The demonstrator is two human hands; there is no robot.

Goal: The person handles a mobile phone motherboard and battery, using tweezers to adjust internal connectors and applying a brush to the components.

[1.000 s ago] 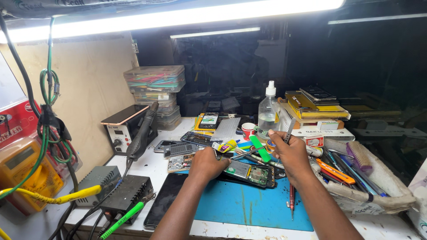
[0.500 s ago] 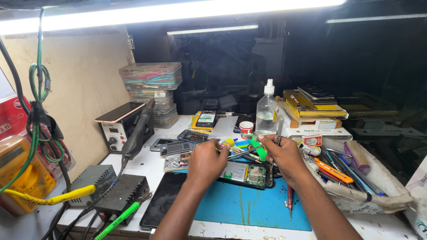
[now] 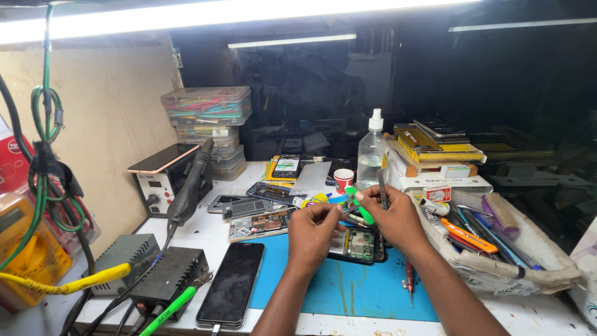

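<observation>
Under right hand [image 3: 393,214], opened phone [image 3: 357,244]

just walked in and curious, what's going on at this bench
A person works at a cluttered repair bench. The left hand and right hand meet above an opened phone lying on a blue mat. The right hand holds a slim dark tool and a green-handled one. An intact phone lies left of the mat.

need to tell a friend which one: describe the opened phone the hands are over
Start at the blue mat on the white bench. The opened phone lies at its far edge, under the left hand and right hand. Unlike the intact black phone left of the mat, its green circuit board shows.
</observation>
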